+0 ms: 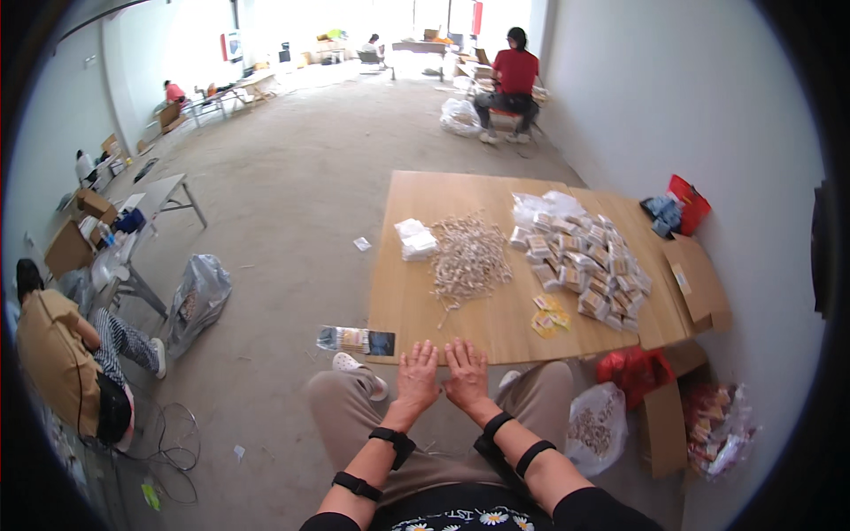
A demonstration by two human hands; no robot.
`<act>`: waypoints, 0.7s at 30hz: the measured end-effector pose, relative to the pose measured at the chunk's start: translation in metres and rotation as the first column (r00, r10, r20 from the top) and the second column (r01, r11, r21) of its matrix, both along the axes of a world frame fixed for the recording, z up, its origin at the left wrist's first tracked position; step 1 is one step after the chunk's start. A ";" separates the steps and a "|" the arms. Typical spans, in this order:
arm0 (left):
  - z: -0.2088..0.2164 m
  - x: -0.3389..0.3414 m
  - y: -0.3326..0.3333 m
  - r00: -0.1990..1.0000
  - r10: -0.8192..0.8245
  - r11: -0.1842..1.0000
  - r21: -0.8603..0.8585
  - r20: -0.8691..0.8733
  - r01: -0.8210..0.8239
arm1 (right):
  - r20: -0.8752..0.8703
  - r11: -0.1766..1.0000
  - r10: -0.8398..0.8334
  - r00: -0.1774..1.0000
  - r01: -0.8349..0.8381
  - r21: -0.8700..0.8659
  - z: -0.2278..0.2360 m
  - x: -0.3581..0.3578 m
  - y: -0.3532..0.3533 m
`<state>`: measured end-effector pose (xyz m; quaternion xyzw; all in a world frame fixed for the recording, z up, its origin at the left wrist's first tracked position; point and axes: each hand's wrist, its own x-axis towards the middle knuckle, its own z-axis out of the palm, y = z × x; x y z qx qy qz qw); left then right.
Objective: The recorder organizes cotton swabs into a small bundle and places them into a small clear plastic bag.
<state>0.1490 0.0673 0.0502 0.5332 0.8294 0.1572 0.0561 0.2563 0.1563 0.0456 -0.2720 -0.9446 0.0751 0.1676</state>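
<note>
My left hand [418, 373] and my right hand [466, 372] lie side by side, palms down, at the near edge of the wooden table [398, 301]. Their fingers are stretched out, and neither holds anything. Left of my left hand, a clear packet of pale sticks with a dark end [354, 341] juts over the table's corner. Beyond my hands spreads a loose heap of small pale stick-like pieces [469, 257], too small to make out. Beside it sits a stack of white pouches [414, 239]. Several yellow cards [551, 316] are nearer my right hand.
Filled clear packets [589, 265] are heaped on the table's right side. Cardboard boxes [664, 425], a red bag [636, 372] and a clear bag of pale pieces [596, 429] crowd the floor at right. One person [62, 345] sits at left, another [513, 80] farther back.
</note>
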 end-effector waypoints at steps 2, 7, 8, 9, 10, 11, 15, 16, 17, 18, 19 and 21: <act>0.000 0.001 0.003 1.000 0.012 1.000 0.021 -0.019 -0.012 | 0.061 0.999 -0.054 0.997 0.053 0.013 -0.003 0.000 0.000; -0.004 0.004 0.007 1.000 -0.003 0.999 0.050 -0.022 0.004 | 0.063 0.996 -0.037 0.997 0.031 0.089 -0.005 0.001 0.006; -0.006 0.002 0.007 1.000 0.004 1.000 0.030 -0.009 -0.004 | 0.071 0.998 -0.037 0.997 0.033 0.059 -0.001 0.001 0.003; -0.006 0.002 0.007 1.000 0.018 0.999 0.034 -0.009 -0.018 | 0.070 0.998 -0.024 0.997 0.019 0.063 0.002 0.001 0.002; -0.005 0.002 0.007 1.000 0.016 1.000 0.027 -0.008 -0.015 | 0.095 0.999 -0.025 0.995 0.022 0.029 0.006 0.001 0.001; -0.005 0.001 0.005 1.000 0.013 1.000 0.021 -0.008 -0.013 | 0.120 1.000 -0.027 0.992 0.027 -0.003 0.009 0.000 0.000; -0.004 0.009 0.004 1.000 0.018 1.000 0.012 0.015 -0.018 | 0.143 1.000 -0.015 0.990 0.015 0.003 0.003 0.007 0.003; -0.004 0.010 0.003 1.000 0.018 1.000 0.011 0.014 -0.018 | 0.150 0.999 -0.017 0.989 0.011 0.040 0.000 0.007 0.004; -0.005 0.011 0.003 1.000 0.017 1.000 0.006 0.015 -0.017 | 0.159 0.997 -0.020 0.987 0.009 0.073 -0.004 0.010 0.004; -0.004 0.012 0.003 1.000 0.014 1.000 -0.005 0.018 -0.013 | 0.163 0.998 -0.022 0.986 0.012 0.062 -0.002 0.011 0.001; -0.004 0.012 0.003 1.000 0.013 1.000 -0.007 0.016 -0.013 | 0.149 0.999 -0.022 0.989 0.015 0.045 -0.001 0.012 0.001; -0.004 0.012 0.005 1.000 0.015 1.000 -0.014 -0.008 -0.015 | 0.122 0.998 -0.024 0.992 0.018 0.055 0.002 0.011 0.001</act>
